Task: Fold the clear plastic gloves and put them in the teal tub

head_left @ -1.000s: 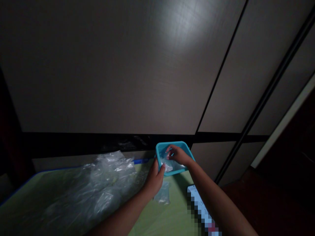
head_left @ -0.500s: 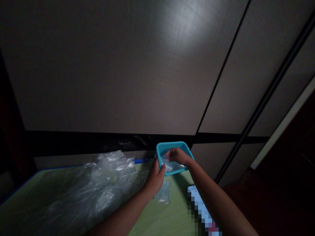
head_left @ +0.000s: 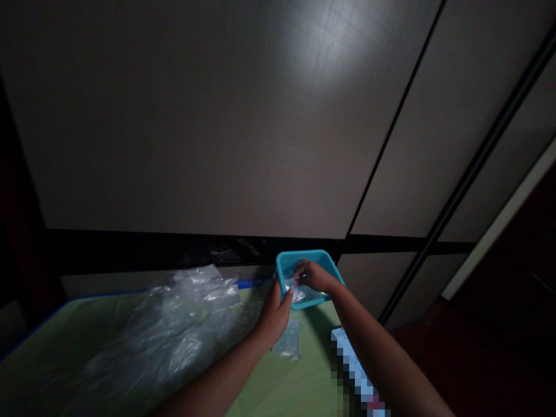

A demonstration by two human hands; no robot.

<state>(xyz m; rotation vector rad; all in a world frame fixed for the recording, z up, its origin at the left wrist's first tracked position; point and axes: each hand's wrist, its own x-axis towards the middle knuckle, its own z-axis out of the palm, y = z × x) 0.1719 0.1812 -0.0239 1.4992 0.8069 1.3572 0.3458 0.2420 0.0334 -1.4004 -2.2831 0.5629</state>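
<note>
Dim wardrobe panels (head_left: 208, 133) rise behind a green-covered table (head_left: 310, 382), with a dark red floor (head_left: 428, 341) off to the right. Toward the table's far side is a blue tub (head_left: 304, 253), its open top tipped toward the viewer; whether its base rests on the cover cannot be told.

The left hand (head_left: 275, 310) grasps the tub at its left side, thumb over the near rim and fingers round the outside. The right hand (head_left: 317, 277) is inside, fingers curled, their tips at the clear plastic (head_left: 299, 294) lying there; whether they pinch a piece or only touch it is too dark and small to tell.

As far as shows, the handling inside the tub looks to be midway: plastic lies in it, and the right hand has not yet come clear of it. Outside, a small packet (head_left: 288, 343) lies flat on the cover just below the left hand, and a loose heap of bags (head_left: 186, 318) spreads over the table's left part, neither of them in the hands. A phone (head_left: 348, 350), partly blurred out, lies near the right forearm.
</note>
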